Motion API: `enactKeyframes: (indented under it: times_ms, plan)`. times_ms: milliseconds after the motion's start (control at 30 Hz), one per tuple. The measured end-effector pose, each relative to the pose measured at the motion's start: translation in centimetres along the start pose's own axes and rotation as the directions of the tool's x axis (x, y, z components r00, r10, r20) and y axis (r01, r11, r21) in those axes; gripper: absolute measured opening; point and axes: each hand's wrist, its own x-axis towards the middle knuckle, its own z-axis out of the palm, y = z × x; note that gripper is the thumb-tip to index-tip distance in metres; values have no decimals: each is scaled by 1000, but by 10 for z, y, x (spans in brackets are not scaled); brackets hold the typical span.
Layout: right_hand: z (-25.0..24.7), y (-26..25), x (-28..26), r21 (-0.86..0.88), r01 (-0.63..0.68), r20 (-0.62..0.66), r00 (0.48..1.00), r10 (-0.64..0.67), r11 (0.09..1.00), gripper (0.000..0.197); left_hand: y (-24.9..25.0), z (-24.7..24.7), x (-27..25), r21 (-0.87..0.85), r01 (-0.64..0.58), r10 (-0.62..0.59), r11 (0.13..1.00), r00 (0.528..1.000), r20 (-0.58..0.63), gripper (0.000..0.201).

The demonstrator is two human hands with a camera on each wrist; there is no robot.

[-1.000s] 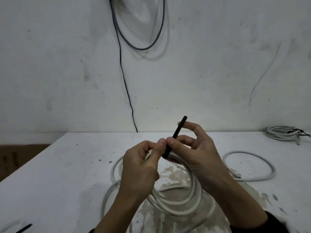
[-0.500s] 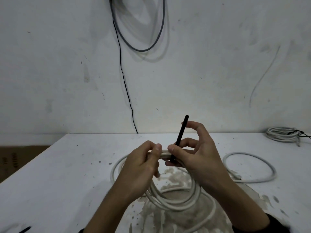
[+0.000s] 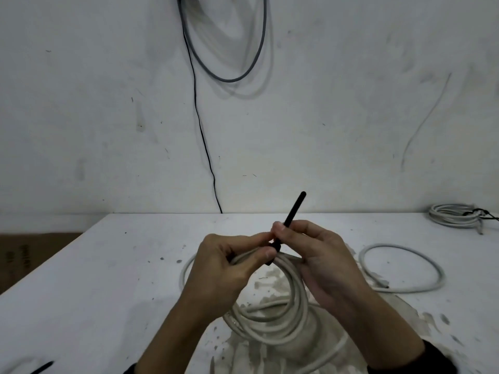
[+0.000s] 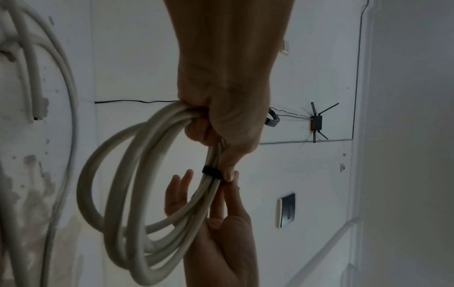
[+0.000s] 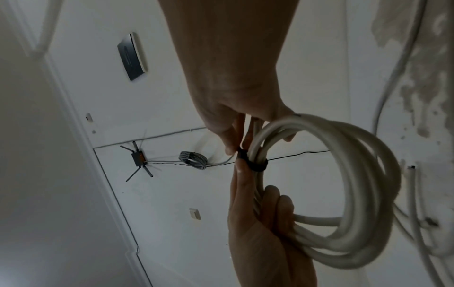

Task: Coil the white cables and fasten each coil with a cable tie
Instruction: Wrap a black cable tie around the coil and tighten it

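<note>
Basically, left hand [image 3: 221, 268] grips the coil [image 3: 272, 314] while right hand [image 3: 321, 255] pinches the cable tie [image 3: 293, 209]; pulling the tail straight should snug it evenly.

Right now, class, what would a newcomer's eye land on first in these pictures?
Two hands at the table's middle: the left hand grips a white cable coil, the right hand pinches a black cable tie whose tail points up. An already tied coil lies at the table's far right.

We see a stained white counter [image 3: 108, 279] carrying a loose white cable loop [image 3: 405, 268], a tied cable coil [image 3: 453, 214] and a black cable tie [image 3: 43, 367].
</note>
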Motion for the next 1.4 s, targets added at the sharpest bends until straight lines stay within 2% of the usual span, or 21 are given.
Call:
enactKeyframes:
  times_ms: [133, 400, 533, 600, 700, 767, 800, 867, 933, 967, 1033, 1100, 1167, 1233, 1300, 1367, 1400]
  plan:
    - [-8, -9, 2, -153, 11, -58, 998, -20, 988, 21, 10, 0, 0, -62, -9, 12, 998, 999, 49, 17]
    - [-14, -8, 10, 7, 73, -182, 981, -71, 997, 26, 16, 8, -4, -128, 106, -84, 986, 983, 163, 17]
    - [-16, -5, 12, 24, 53, -205, 978, -47, 998, 26, 18, 8, -4, -114, 176, -156, 978, 974, 164, 16]
    - [-14, -2, 12, -22, -4, -165, 986, 1, 1000, 26, 16, 9, -3, -77, 172, -164, 982, 981, 105, 15]
    - [-10, -4, 4, -350, -122, 6, 991, 133, 929, 36, 12, 6, 0, -18, 134, -134, 991, 990, -33, 14]
    - [-4, -5, -4, -500, -122, 125, 970, 211, 857, 49, 11, 2, 1, -29, 110, -112, 994, 989, -93, 14]
    - [2, -2, -8, -544, -74, 147, 972, 181, 836, 51, 11, -1, 1, -59, 104, -110, 993, 987, -116, 13]
    - [14, 9, -13, -614, 95, 125, 992, -23, 784, 47, 8, -6, 2, -144, 107, -132, 984, 976, -176, 12]
    - [21, 21, -13, -660, 244, 113, 967, -227, 711, 43, 6, -7, 3, -205, 116, -162, 972, 962, -221, 10]
    - [22, 24, -12, -658, 267, 107, 959, -264, 704, 42, 6, -7, 3, -221, 134, -183, 966, 958, -222, 12]
    - [25, 25, -11, -620, 230, 69, 968, -241, 750, 50, 4, -8, 4, -264, 190, -242, 946, 953, -180, 28]
    - [24, 20, -11, -526, 139, -19, 984, -176, 839, 56, -1, -11, 5, -285, 233, -280, 930, 950, -137, 44]
    - [23, 10, -13, -424, 98, -112, 981, -160, 901, 51, -1, -11, 4, -308, 264, -309, 914, 945, -105, 45]
    - [20, 1, -12, -375, 113, -193, 961, -197, 920, 48, 3, -2, 1, -426, 343, -392, 837, 920, -29, 50]
    - [19, -5, -8, -357, 127, -251, 941, -226, 925, 49, 10, 9, -2, -598, 405, -489, 692, 872, 26, 59]
    - [21, -7, -6, -421, 159, -284, 912, -296, 893, 50, 21, 22, -5, -728, 404, -548, 553, 835, 47, 60]
    - [21, -9, -7, -488, 192, -296, 881, -368, 852, 49, 25, 29, -6, -774, 389, -554, 500, 831, 59, 60]
